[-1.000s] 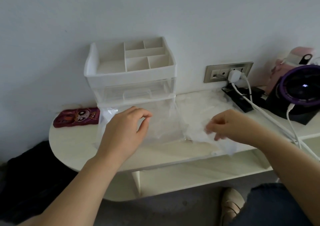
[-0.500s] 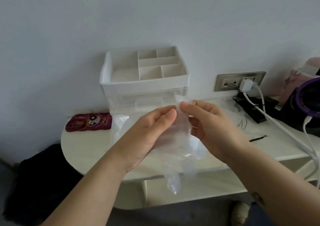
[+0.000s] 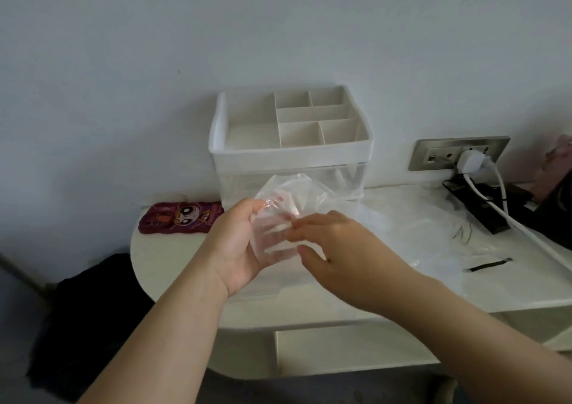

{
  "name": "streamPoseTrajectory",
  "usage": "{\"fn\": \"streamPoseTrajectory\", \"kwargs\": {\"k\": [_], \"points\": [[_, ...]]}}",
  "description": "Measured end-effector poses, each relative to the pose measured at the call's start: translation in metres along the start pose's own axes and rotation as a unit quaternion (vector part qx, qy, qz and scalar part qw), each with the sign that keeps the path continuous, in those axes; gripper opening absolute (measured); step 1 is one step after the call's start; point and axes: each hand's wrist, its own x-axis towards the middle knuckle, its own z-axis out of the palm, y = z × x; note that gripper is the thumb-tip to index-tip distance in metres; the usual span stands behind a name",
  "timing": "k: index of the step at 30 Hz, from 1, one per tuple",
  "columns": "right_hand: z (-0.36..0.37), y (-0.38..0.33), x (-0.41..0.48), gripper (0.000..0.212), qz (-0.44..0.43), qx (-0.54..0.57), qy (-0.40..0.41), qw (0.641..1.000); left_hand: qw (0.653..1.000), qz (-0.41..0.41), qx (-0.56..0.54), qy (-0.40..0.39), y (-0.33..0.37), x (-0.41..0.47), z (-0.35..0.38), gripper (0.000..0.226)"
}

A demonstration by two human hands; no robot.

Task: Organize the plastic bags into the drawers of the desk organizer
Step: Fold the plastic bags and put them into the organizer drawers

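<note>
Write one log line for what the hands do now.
left hand: holds plastic bag | right hand: pinches it | plastic bag: above desk, not yet in desk organizer

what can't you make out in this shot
- Head view: desk organizer drawers, screened by the plastic bag held in the left hand and right hand; open or shut unclear.
- Head view: pink object, cut off by the right edge.
- Head view: number of loose bags; clear film blends together.
</note>
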Motion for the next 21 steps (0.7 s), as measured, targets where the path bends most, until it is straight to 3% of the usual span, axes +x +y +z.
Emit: {"fn": "streamPoseTrajectory", "kwargs": {"k": [7, 10, 12, 14, 16, 18, 19, 21], "points": [[0.010, 0.006, 0.012, 0.043, 0.030, -0.072, -0.163, 0.984, 0.997, 0.011, 0.013, 0.071, -0.003, 0.004, -0.002, 0.032], [0.009, 0.008, 0.018, 0.042, 0.030, -0.099, -0.206, 0.973, 0.994, 0.021, 0.090, 0.061, 0.002, 0.002, -0.007, 0.030], [0.009, 0.009, 0.020, 0.041, 0.026, -0.113, -0.227, 0.967, 0.975, 0.060, 0.189, 0.105, 0.005, 0.000, -0.013, 0.034], [0.008, 0.010, 0.022, 0.038, 0.025, -0.128, -0.238, 0.962, 0.908, 0.137, 0.353, 0.177, 0.008, -0.001, -0.020, 0.044], [0.007, 0.011, 0.025, 0.039, 0.028, -0.131, -0.248, 0.959, 0.794, 0.266, 0.498, 0.225, 0.009, -0.005, -0.021, 0.043], [0.005, 0.012, 0.028, 0.043, 0.046, -0.111, -0.259, 0.958, 0.692, 0.373, 0.577, 0.224, 0.009, -0.006, -0.015, 0.030], [0.003, 0.012, 0.031, 0.044, 0.057, -0.097, -0.262, 0.958, 0.665, 0.385, 0.609, 0.197, 0.008, -0.006, -0.011, 0.023], [0.001, 0.011, 0.036, 0.043, 0.084, -0.052, -0.263, 0.960, 0.656, 0.341, 0.662, 0.120, 0.000, 0.000, -0.005, 0.020]]}}
